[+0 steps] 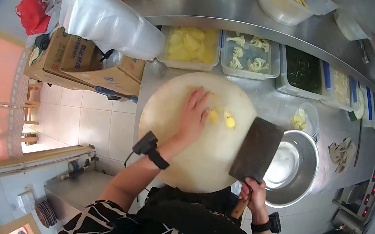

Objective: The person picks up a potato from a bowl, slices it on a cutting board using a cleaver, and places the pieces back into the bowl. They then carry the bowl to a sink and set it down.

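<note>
On the round cutting board [165,163], my left hand [192,120] lies flat with its fingers stretched out, just left of two small yellow pieces. One yellow piece [229,120] is a little farther right than the other piece [214,116], which is near my thumb. My right hand [253,196] is wrapped round the wooden handle of a cleaver [257,151]. The wide dark blade covers the board's right edge and reaches toward the metal bowl.
A metal bowl [309,174] stands right of the board. Behind are tubs of yellow pieces [191,43], cauliflower [257,64] and dark greens [303,71]. A small clear bowl [311,115] and a cloth [341,153] lie right. Cardboard boxes [77,61] stand left.
</note>
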Demonstrator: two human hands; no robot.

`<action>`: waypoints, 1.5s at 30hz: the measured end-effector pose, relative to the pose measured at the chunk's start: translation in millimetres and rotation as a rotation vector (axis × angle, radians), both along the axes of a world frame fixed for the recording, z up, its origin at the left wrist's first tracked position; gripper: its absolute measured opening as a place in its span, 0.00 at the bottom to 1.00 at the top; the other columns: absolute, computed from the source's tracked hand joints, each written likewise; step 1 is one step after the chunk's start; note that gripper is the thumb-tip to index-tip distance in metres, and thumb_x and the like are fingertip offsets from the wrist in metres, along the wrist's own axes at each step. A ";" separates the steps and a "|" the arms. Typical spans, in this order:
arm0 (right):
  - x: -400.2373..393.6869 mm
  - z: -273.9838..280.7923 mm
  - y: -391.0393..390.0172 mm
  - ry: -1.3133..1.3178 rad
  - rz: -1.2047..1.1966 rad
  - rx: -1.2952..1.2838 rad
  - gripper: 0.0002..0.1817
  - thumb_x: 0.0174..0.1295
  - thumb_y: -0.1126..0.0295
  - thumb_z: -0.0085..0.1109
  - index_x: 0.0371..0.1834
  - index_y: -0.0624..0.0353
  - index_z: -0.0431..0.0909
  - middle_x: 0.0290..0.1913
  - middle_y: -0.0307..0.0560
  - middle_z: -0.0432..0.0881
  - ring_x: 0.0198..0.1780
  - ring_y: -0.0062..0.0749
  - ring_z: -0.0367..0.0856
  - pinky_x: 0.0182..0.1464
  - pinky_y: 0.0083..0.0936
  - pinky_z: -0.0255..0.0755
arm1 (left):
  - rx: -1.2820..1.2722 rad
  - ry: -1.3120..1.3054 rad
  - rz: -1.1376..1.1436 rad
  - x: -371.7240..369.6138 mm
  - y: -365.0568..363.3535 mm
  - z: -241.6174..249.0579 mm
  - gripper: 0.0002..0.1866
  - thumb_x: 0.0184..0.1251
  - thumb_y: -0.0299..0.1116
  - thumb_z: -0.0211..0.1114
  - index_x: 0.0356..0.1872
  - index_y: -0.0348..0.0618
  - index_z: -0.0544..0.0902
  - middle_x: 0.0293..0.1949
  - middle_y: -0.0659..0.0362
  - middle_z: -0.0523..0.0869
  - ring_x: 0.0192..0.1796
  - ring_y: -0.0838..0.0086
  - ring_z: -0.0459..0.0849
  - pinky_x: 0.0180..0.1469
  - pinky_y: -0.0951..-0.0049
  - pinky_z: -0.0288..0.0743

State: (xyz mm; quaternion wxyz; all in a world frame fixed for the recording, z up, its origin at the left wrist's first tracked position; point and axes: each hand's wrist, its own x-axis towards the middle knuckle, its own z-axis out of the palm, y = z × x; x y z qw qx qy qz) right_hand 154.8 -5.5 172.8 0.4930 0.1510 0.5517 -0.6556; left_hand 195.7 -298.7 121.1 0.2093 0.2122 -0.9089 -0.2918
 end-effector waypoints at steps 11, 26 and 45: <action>10.8 -12.8 -98.5 -0.012 0.385 -0.092 0.11 0.61 0.71 0.52 0.21 0.58 0.68 0.15 0.37 0.66 0.14 0.24 0.65 0.20 0.24 0.66 | 0.129 -0.022 0.152 -1.9 37.9 6.2 0.28 0.70 0.40 0.48 0.67 0.35 0.57 0.67 0.46 0.60 0.68 0.51 0.59 0.67 0.59 0.54; 25.2 67.4 -43.7 0.299 0.520 0.025 0.12 0.60 0.72 0.50 0.18 0.61 0.70 0.12 0.39 0.69 0.12 0.23 0.70 0.15 0.19 0.64 | 1.191 0.502 0.525 10.5 22.7 11.3 0.16 0.72 0.44 0.49 0.43 0.41 0.74 0.25 0.67 0.73 0.25 0.84 0.69 0.26 0.84 0.64; -101.5 -109.7 334.6 1.384 -0.052 1.070 0.32 0.52 0.81 0.54 0.64 0.65 0.63 0.34 0.47 0.79 0.37 0.35 0.80 0.39 0.30 0.75 | 1.286 0.188 0.467 78.6 56.7 60.8 0.08 0.68 0.41 0.57 0.34 0.51 0.75 0.23 0.74 0.67 0.22 0.92 0.60 0.19 0.89 0.48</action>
